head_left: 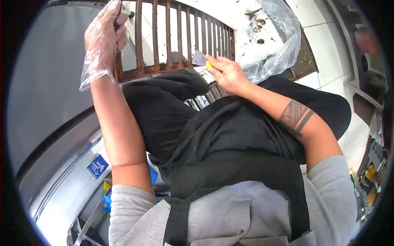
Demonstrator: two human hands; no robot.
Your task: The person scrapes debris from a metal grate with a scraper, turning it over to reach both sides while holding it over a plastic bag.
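Observation:
A rusty brown metal grate point(169, 35) with many bars stands tilted in front of my knees. My left hand point(107, 35), in a clear plastic glove, is wrapped round the grate's left end. My bare right hand point(227, 74) grips a scraper point(200, 58) with a yellow handle and a flat grey blade. The blade is at the lower edge of the grate, near its right part; whether it touches the metal I cannot tell.
A clear plastic bag point(283, 45) lies spread at the right of the grate, with dark flakes point(258, 24) on white beside it. White floor tiles point(328, 45) show further right. A large grey panel point(45, 61) stands at the left, and a blue box point(97, 166) is at lower left.

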